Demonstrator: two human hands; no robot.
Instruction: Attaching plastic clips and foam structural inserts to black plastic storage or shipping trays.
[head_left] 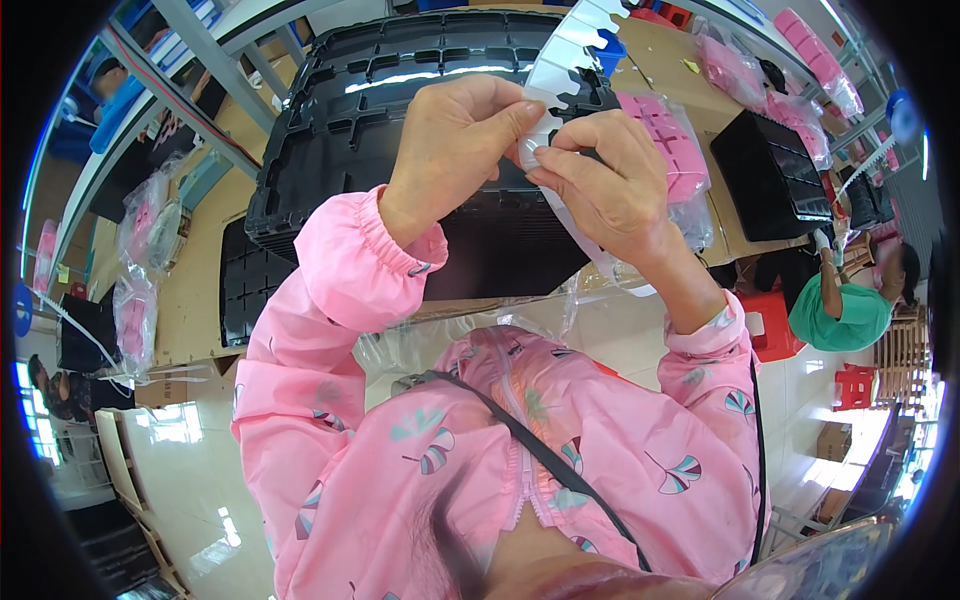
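A long white strip with a notched edge (pixel 556 68) rises from between my two hands toward the top of the view. Its plain lower length hangs below my fingers, past the edge of the black trays. My left hand (pixel 450 150) pinches the strip between thumb and fingertips. Close beside it, my right hand (pixel 615 185) is closed on the strip too, its thumb pressed on a rounded whitish piece that I cannot make out clearly. Both hands are above a tall stack of black plastic trays (pixel 375 90) with moulded pockets.
Pink pieces in clear plastic bags (pixel 668 150) lie right of the stack. A second black tray stack (pixel 765 175) stands farther right. A person in green (pixel 845 315) works beyond it. Metal shelf posts (pixel 215 62) rise at left; a red stool (pixel 768 328) is at right.
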